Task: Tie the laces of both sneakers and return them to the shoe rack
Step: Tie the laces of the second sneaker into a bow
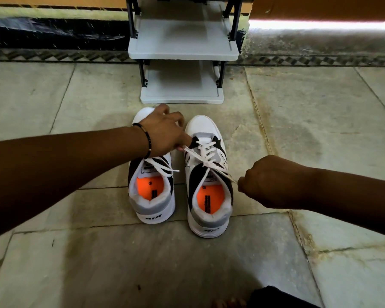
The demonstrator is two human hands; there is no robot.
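Observation:
Two white, grey and black sneakers with orange insoles stand side by side on the floor, toes pointing away from me. The left sneaker [152, 196] has loose white laces lying over its tongue. My left hand [165, 134] hovers over its toe and pinches one lace end of the right sneaker [209, 196]. My right hand [269, 181], fisted to the right of that shoe, grips the other lace end [228, 176]. The lace is stretched taut between both hands, crossing over the right sneaker's tongue.
A grey tiered shoe rack [182, 94] with black posts stands just beyond the sneakers, its two visible shelves bare. Stone floor tiles [309, 107] spread all around. A dark patterned border and wall run behind the rack. Dark cloth [282, 296] shows at the bottom edge.

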